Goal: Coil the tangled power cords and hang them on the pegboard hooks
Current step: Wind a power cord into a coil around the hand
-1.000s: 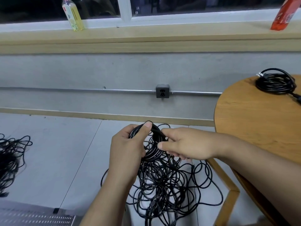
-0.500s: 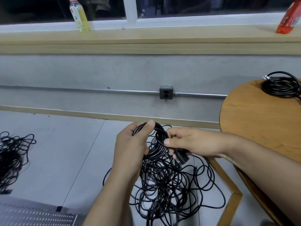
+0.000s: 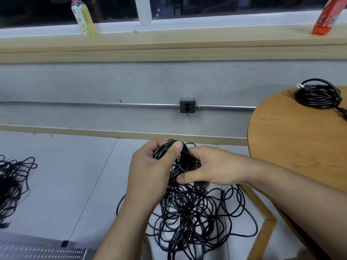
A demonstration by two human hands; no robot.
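Head view: the left hand (image 3: 150,166) grips a bunch of black cord loops (image 3: 178,162) in front of the body, its fingers curled round the far side of the loops and its thumb (image 3: 175,148) laid over the top of them; the right hand (image 3: 212,167) holds the same loops from the right, thumb pressed against their near edge and fingers wrapped round behind, so both hands are closed on the cord; from the held loops the rest of the cord hangs down into a loose black tangle (image 3: 197,218) spread on the floor (image 3: 65,175) just below the hands; a plug end shows in the near part of that tangle; to the right stands a round wooden surface (image 3: 300,143), and at its far edge lies a coiled cord (image 3: 317,96), neat and flat, with its pronged plug pointing left; at the far left edge of the picture a second tangle (image 3: 11,184) lies on the floor, well apart from the hands; in the near left corner lies a grey pegboard (image 3: 37,252), only partly in view; on the grey wall beyond, a wall socket (image 3: 187,107) sits on a metal conduit (image 3: 93,104) that runs left to right; on the window sill (image 3: 187,38) above, a yellow bottle (image 3: 84,17) stands at the left and a red packet (image 3: 326,17) at the right
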